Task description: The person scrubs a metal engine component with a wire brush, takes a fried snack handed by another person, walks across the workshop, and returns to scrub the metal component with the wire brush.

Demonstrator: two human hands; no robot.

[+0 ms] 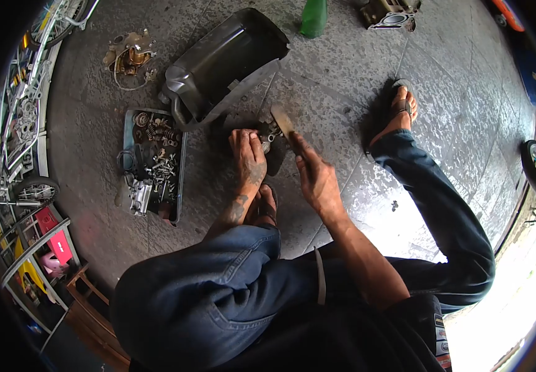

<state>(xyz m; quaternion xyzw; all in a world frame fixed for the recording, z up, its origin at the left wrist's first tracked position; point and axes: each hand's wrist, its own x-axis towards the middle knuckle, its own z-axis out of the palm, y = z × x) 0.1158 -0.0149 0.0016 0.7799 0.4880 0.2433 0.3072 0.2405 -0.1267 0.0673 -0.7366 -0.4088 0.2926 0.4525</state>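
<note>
My left hand [249, 158], stained dark, is closed on a small metal engine part [268, 139] low over the floor, just in front of my foot. The part is mostly hidden by the fingers and by shadow. My right hand [317, 180] grips a flat, tan, brush-like tool [281, 121]. Its far end lies over or beside the metal part, slightly blurred; whether they touch I cannot tell.
To the left stands a tray [182, 167] of bolts, springs and metal parts. Beyond my hands lies a cut-open black plastic container [218, 59]. A carburetor-like part [130, 56], a green bottle [314, 20] and an engine block piece [391, 13] rest farther off.
</note>
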